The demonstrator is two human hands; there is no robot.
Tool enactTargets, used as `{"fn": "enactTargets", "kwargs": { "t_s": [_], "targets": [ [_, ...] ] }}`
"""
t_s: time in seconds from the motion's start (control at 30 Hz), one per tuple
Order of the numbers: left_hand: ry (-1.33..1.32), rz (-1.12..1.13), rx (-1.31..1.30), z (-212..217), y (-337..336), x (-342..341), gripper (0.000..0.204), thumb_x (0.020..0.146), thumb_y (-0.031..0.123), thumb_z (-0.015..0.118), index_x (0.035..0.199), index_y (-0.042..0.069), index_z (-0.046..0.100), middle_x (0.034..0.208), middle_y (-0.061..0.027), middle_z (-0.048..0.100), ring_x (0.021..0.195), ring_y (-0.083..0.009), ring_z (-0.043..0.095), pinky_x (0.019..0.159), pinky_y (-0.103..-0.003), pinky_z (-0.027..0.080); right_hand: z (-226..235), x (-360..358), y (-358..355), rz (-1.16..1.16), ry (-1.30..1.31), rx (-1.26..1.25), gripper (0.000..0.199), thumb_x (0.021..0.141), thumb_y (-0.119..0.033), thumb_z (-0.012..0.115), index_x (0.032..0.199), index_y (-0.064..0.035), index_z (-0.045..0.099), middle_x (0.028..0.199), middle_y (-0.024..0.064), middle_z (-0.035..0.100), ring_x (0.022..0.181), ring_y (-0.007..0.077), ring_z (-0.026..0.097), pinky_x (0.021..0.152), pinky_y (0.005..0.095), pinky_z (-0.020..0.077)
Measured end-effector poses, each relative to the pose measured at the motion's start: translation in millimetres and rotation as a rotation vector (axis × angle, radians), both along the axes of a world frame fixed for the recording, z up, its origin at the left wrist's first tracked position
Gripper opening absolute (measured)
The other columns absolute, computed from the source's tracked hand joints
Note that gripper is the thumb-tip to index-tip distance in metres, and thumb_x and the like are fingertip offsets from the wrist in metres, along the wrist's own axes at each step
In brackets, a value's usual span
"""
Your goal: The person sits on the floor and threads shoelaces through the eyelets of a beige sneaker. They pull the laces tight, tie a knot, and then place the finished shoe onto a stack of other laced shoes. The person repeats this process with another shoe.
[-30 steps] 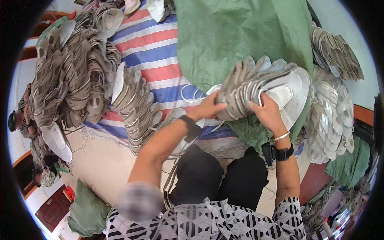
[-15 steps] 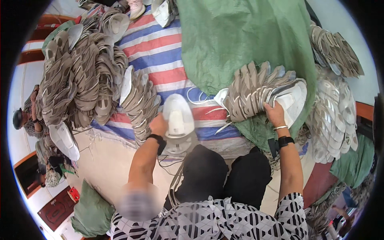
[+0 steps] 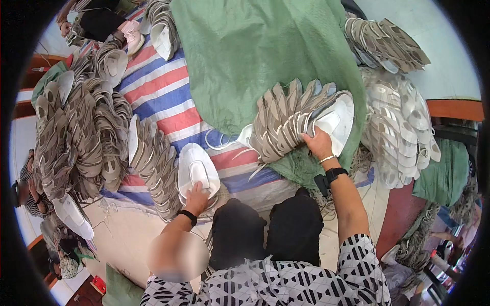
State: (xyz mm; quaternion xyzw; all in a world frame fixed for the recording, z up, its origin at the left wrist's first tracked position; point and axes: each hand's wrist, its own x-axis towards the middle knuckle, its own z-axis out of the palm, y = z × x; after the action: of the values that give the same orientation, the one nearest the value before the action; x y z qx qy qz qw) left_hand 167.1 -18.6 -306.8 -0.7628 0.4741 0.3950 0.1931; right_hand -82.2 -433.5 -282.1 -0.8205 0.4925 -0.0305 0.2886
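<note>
Left hand (image 3: 196,198) lowered, gripping white shoe upper (image 3: 196,171), right hand (image 3: 319,144) pressing fanned stack (image 3: 291,120), fingers spread.

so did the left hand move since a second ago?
Yes. The left hand left the right-side shoe stack and now rests leftward on a white shoe piece.

White shoe upper (image 3: 198,171), green sack (image 3: 255,56), striped tarp (image 3: 163,92)
</note>
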Motion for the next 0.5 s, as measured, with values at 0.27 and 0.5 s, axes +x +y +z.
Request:
{"fn": "enactTargets", "kwargs": {
  "t_s": [0.27,0.5],
  "targets": [
    [0.078,-0.03,0.1,20.6,-29.8,-0.9,0.05,0.078,0.051,0.066,0.113,0.016,0.065,0.122,-0.0146,0.055,0.118,-0.0332,0.049,0.094,-0.055,0.039,43.5,-48.1,14.8,-0.195,-0.439,0.132,0.035,0.077,-0.024,0.072,0.1,0.0017,0.064,0.075,0.0168,0.067,0.068,0.0275,0.064,0.066,0.0369,0.05],
    [0.144,0.245,-0.52,53.0,-22.3,-16.3,0.048,0.082,0.036,0.068,0.118,0.005,0.06,0.114,-0.0176,0.062,0.106,-0.0336,0.059,0.091,-0.041,0.046,221.3,-113.1,34.3,-0.788,-1.541,0.619,0.036,0.089,-0.017,0.061,0.118,0.0024,0.054,0.103,0.0085,0.065,0.089,0.0191,0.064,0.074,0.033,0.0545]
  ]
}}
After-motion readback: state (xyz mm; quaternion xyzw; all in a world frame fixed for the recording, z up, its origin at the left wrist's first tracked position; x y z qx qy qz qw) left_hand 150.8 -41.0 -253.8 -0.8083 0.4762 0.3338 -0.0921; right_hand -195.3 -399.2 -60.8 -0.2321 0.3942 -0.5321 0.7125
